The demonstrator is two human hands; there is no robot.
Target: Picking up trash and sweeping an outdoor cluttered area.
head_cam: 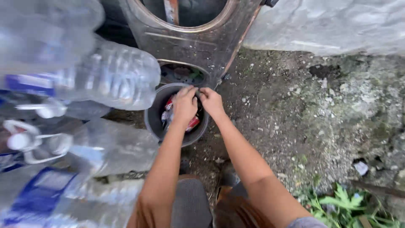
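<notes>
We looked down and saw two bare arms reaching out over the dirt; both hands met at the far rim of a small dark bucket. The left hand lay over the top of the bucket, palm down, with its fingers curled at the far edge; the right hand sat just beside it, touching it, with its fingers bent in too. Something small and dark was pinched where the two hands met; we could not tell what it was, and we could not tell how tight either hand was closed.

The bucket stood on the ground right under the left hand; the right hand was at its far right edge. Inside the bucket we saw red and white wrappers, partly hidden by the left hand.

Just behind the bucket stood a rusty metal panel with a big round hole at the top and a small one near the bottom; the bucket was very near its lower edge. To the left hung a bunch of clear plastic bottles with blue labels, close to the camera and blurry. To the right the ground was grey, stony and mossy; green leaves grew in the lower right corner.
</notes>
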